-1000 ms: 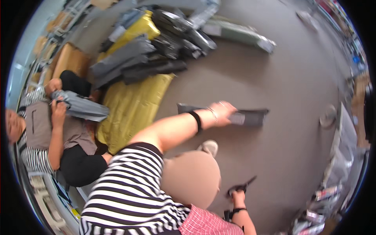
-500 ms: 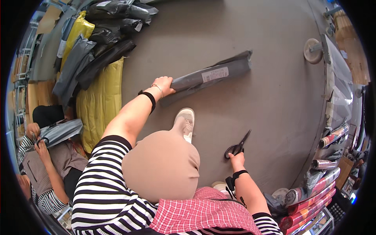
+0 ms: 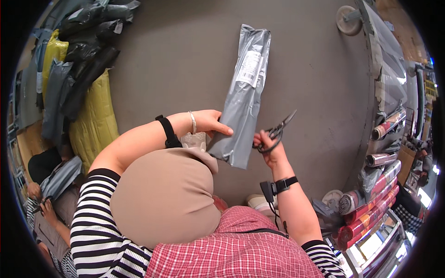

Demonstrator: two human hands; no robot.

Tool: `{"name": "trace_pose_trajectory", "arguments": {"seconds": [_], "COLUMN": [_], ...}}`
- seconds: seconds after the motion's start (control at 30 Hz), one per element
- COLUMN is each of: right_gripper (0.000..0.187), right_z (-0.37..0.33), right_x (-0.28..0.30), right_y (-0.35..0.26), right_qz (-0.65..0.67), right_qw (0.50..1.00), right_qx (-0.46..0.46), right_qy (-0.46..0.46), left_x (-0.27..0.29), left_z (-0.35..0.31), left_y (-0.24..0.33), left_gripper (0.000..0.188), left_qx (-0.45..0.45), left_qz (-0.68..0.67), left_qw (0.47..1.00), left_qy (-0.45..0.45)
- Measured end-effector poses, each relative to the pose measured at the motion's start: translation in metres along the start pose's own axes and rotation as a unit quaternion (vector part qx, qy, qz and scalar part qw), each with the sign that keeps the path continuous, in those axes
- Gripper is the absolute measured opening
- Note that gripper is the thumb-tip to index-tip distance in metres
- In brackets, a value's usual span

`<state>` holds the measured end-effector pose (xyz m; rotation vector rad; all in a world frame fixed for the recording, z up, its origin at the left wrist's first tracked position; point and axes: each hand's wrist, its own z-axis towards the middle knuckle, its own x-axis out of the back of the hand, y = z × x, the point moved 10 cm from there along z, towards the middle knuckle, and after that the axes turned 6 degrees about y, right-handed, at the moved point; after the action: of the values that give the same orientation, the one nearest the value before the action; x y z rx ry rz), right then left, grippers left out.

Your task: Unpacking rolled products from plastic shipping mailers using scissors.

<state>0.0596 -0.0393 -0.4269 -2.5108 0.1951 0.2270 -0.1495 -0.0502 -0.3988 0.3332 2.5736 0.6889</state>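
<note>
A long grey plastic mailing bag (image 3: 238,109) with a white label (image 3: 250,68) stretches away from me, its near end beside my knee. My left hand (image 3: 212,122) grips its left edge near that end, thumb on top and the other fingers hidden beneath. In my right hand (image 3: 271,147) is a pair of black-handled scissors (image 3: 281,128), fingers through or around the handles. Their blades point up and to the right, away from the bag. The right hand is close to the bag's right edge; whether it touches cannot be made out.
Grey and black wrapped parcels (image 3: 92,51) and a large yellow parcel (image 3: 95,125) lie at the left. Another person (image 3: 51,204) there holds a grey bag. At the right, several rolled items in red wrapping (image 3: 366,222) are stacked near a wheeled rack (image 3: 348,21).
The bag has been drawn nearer and swung from slanting rightward to pointing away from me. My right hand has come up with the scissors beside the bag's near end.
</note>
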Motion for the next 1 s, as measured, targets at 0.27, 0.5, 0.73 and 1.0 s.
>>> {"name": "trace_pose_trajectory", "arguments": {"seconds": [0.27, 0.5, 0.73, 1.0], "right_gripper": [0.038, 0.038, 0.041, 0.037], "right_z": [0.007, -0.006, -0.004, -0.006], "right_x": [-0.059, -0.054, -0.046, -0.038], "right_y": [-0.025, 0.006, 0.019, 0.017], "right_qz": [-0.119, -0.047, -0.078, -0.065], "right_qw": [0.991, 0.995, 0.995, 0.997], "right_qx": [-0.031, -0.068, -0.044, -0.037], "right_qy": [-0.049, -0.059, -0.039, -0.033], "left_x": [-0.042, -0.038, -0.014, -0.014], "left_z": [0.019, 0.028, 0.036, 0.040], "left_y": [-0.017, -0.041, -0.045, -0.050], "left_gripper": [0.067, 0.065, 0.046, 0.041], "left_qx": [-0.007, 0.017, 0.032, 0.034], "left_qz": [0.077, 0.169, 0.077, 0.065], "left_qw": [0.995, 0.982, 0.996, 0.997], "left_qy": [-0.071, -0.084, 0.013, 0.012]}}
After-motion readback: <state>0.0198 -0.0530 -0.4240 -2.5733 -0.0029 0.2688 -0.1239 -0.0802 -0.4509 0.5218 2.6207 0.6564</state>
